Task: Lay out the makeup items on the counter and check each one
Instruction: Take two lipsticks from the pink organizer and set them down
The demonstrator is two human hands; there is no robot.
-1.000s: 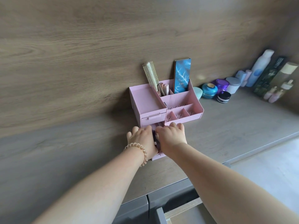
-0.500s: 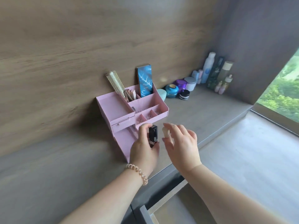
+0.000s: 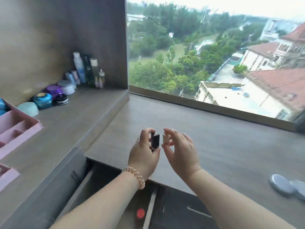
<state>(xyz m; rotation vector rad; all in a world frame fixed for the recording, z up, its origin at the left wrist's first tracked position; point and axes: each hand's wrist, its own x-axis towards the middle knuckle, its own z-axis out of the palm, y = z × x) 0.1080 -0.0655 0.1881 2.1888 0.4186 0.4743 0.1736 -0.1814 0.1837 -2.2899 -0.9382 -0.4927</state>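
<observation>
Above the counter (image 3: pixel 214 146), the left hand (image 3: pixel 145 156) pinches 1 small black tube (image 3: pixel 155 142) upright, and just right of it the right hand (image 3: pixel 179 152) pinches 1 small beige piece (image 3: pixel 166 139)

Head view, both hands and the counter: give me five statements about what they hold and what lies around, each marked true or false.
1. The left hand holds a small black tube. True.
2. The right hand is empty. False: it pinches a small beige piece.
3. The tube and the beige piece are pressed together. False: a narrow gap separates them.
4. A beaded bracelet sits on the left wrist. True.
5. The pink organiser lies by the window. False: it sits at the far left edge.
</observation>
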